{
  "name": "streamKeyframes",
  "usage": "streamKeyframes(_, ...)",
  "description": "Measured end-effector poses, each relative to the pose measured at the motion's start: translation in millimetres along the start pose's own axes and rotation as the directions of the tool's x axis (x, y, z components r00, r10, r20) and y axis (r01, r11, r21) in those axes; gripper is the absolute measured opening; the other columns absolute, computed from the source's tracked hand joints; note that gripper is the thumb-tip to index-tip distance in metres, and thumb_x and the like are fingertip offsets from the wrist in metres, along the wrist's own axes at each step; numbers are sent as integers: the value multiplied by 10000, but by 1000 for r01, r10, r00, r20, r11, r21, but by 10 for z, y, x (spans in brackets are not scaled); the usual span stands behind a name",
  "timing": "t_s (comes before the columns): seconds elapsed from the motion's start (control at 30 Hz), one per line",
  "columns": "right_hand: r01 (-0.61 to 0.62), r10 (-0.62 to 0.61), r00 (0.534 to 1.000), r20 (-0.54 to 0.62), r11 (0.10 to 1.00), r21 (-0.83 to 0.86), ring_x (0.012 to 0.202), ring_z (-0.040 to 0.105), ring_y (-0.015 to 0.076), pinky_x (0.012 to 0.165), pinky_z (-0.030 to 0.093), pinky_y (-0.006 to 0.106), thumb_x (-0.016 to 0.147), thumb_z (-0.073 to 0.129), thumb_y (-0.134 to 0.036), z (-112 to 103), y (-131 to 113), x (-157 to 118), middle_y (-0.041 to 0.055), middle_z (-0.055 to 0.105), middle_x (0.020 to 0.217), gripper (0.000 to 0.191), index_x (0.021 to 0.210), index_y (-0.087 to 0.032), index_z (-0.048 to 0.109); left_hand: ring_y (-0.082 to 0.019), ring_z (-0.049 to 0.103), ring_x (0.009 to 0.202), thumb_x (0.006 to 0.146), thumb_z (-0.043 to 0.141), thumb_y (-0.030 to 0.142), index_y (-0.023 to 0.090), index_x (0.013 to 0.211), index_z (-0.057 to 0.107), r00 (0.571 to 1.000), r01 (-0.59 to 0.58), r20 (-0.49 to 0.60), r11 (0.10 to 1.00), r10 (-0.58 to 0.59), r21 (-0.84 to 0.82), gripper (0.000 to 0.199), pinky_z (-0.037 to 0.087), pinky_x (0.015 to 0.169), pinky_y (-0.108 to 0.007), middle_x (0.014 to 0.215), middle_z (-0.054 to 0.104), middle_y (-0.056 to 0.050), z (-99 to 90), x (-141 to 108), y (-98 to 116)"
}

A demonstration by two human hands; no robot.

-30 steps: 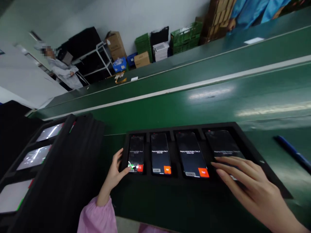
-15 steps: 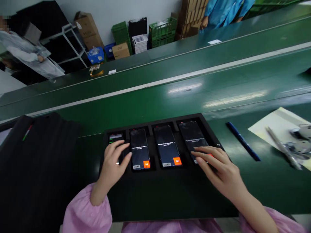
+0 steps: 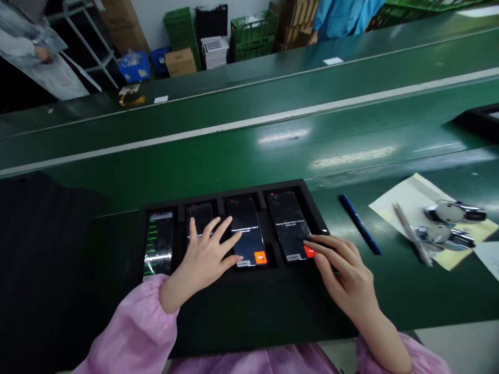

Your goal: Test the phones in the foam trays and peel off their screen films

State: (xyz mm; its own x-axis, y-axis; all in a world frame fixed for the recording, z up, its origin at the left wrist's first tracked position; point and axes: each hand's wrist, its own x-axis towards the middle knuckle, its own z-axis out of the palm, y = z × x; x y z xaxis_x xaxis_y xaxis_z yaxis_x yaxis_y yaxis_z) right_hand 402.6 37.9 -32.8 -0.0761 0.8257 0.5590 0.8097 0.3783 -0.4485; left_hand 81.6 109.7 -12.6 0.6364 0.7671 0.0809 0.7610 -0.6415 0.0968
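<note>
A black tray [image 3: 306, 195] on the green bench holds several smartphones side by side, screens up. My left hand [image 3: 206, 252] is spread over the second smartphone from the left [image 3: 199, 212], partly hiding it; its thumb reaches the lower left edge of the third smartphone [image 3: 249, 223]. That screen shows white text and an orange box marked "Fail". My right hand [image 3: 345, 265] has its fingertips at the lower right of the rightmost smartphone [image 3: 286, 218], partly covering its orange box. On the leftmost smartphone [image 3: 159, 236] are green lines. Neither hand grips anything.
A blue pen [image 3: 359, 223] lies right of the tray. Beyond it, a pale pen [image 3: 411, 234] and metal parts [image 3: 448, 223] rest on yellowish paper [image 3: 405, 192]. Dark material [image 3: 47, 259] fills the left side. Another black tray [image 3: 477, 122] sits at far right. Two people stand across the bench.
My left hand has moved right, from the leftmost smartphone to over the second one, with fingers spread wider. My right hand remains at the rightmost smartphone. The view has shifted.
</note>
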Motion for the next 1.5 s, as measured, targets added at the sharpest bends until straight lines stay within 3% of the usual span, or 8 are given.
streamKeyframes(0.27, 13, -13, 999, 41, 1000, -10, 1139, 670, 269, 943, 539, 469, 1074, 516, -185, 12, 56, -88, 83, 728, 1237, 265, 1216, -248, 730, -458, 486, 1489, 1011, 673, 442, 399, 1518, 595, 999, 8, -46, 999, -6, 37, 515, 91, 1160, -964, 1663, 512, -119, 19, -102, 1)
streamKeyframes(0.6, -12, 11, 1000, 16, 1000, 14, 1152, 648, 302, 950, 505, 506, 1050, 510, -124, 79, 83, -145, 105, 703, 1268, 291, 1228, -244, 708, -341, 587, 1381, 1021, 641, 457, 357, 1429, 656, 987, -69, -139, 996, 76, 59, 421, -27, 1321, -757, 1533, 646, -82, -14, -558, 210)
streamKeyframes(0.7, -15, 14, 1000, 14, 1000, 21, 1149, 649, 302, 954, 520, 506, 1044, 496, -119, 68, 67, -156, 106, 700, 1260, 316, 1241, -251, 706, -307, 607, 1363, 1020, 632, 391, 342, 1417, 642, 970, 24, -241, 999, -32, -38, 400, 101, 1362, -666, 1452, 680, -84, -69, -710, 67)
streamKeyframes(0.97, 133, -133, 990, 51, 991, 7, 1121, 663, 307, 908, 528, 498, 1085, 484, -231, 69, 48, -162, 130, 708, 1236, 253, 1176, -208, 720, -337, 626, 1323, 1028, 588, 517, 231, 1295, 697, 712, 585, -373, 797, -594, -153, 407, 370, 1272, -623, 1367, 676, -141, -118, -1469, -768)
streamKeyframes(1.1, 145, -146, 989, 22, 989, 38, 1088, 671, 293, 892, 539, 479, 1060, 474, -209, 88, 51, -163, 105, 723, 1199, 298, 1167, -226, 752, -364, 534, 1441, 1027, 523, 628, 190, 1443, 611, 610, 641, -304, 681, -732, -353, 610, 443, 1224, -577, 1480, 595, -183, 101, -1678, -943)
streamKeyframes(1.23, 166, -166, 986, 36, 986, 10, 1077, 670, 288, 898, 536, 484, 1085, 452, -240, 87, 58, -156, 108, 725, 1197, 322, 1182, -230, 759, -369, 465, 1508, 1056, 517, 532, 196, 1504, 563, 646, 595, -357, 738, -675, -320, 562, 387, 1260, -584, 1571, 515, -193, 189, -1687, -887)
streamKeyframes(1.37, 204, -193, 975, 106, 974, -102, 1126, 661, 326, 908, 503, 524, 1078, 520, -280, 75, 58, -162, 117, 706, 1330, 382, 1410, -333, 700, -327, 514, 1461, 1040, 597, 346, 230, 1431, 619, 791, 464, -399, 880, -464, -103, 409, 288, 1311, -577, 1541, 548, -165, 105, -1623, -658)
streamKeyframes(1.5, 176, -179, 983, -45, 982, -72, 1034, 661, 332, 874, 522, 547, 1061, 461, -269, 141, 16, -166, 130, 698, 1271, 578, 1610, -442, 511, -280, 570, 1401, 1023, 628, 293, 255, 1396, 650, 900, 317, -317, 949, -299, 4, 376, 150, 1363, -559, 1469, 626, -126, 62, -1501, -402)
